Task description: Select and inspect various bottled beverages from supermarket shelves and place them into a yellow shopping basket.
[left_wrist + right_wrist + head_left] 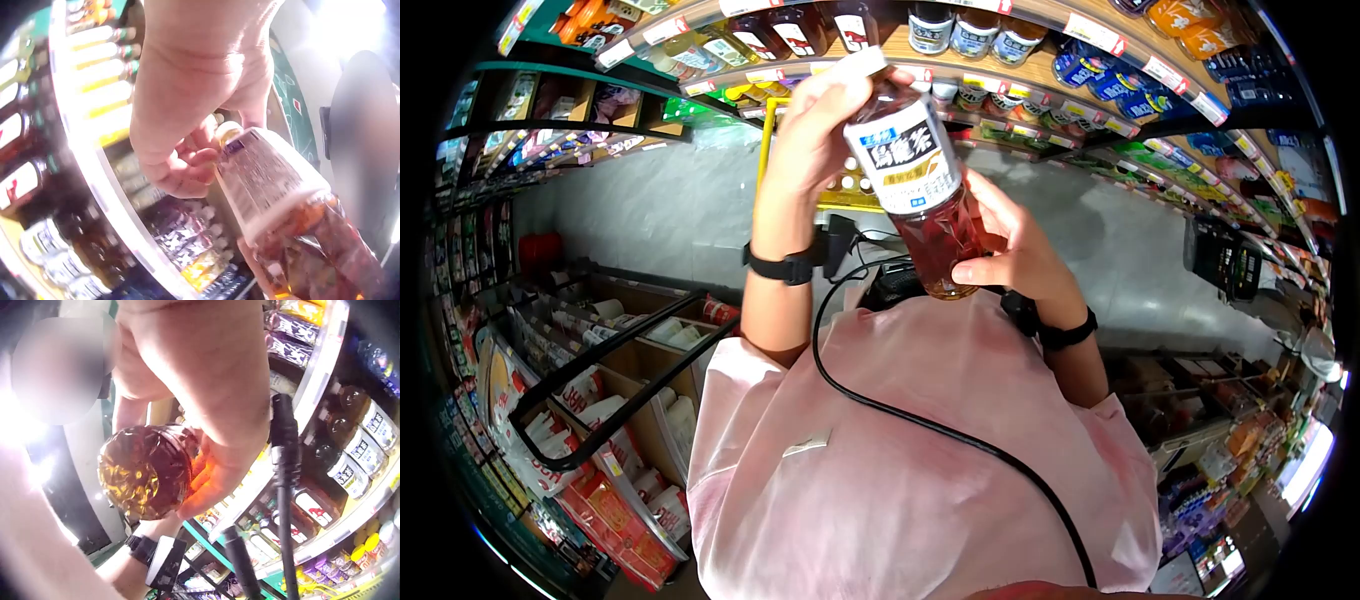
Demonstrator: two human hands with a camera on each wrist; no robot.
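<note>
A bottle of oolong tea [905, 150], reddish-brown with a white label, is tilted in front of the chest, label facing up in the head view. My left hand [815, 135] grips it at the neck, right by the white cap [862, 66]. Lower down, my right hand [1030, 250] holds the bottle near its base, thumb across the front. The left wrist view shows the back label [265, 181] with small print, and the curled left fingers [184, 175] beside the cap. In the right wrist view the bottle's amber base [134, 478] faces the camera.
Curved store shelves [1040, 75] packed with drinks run ahead, including similar white-labelled bottles [975, 38]. A yellow frame [765, 150] stands on the grey floor beyond the hands. Bins of packets [615, 500] are at the left. A black cable [920, 420] crosses the pink shirt.
</note>
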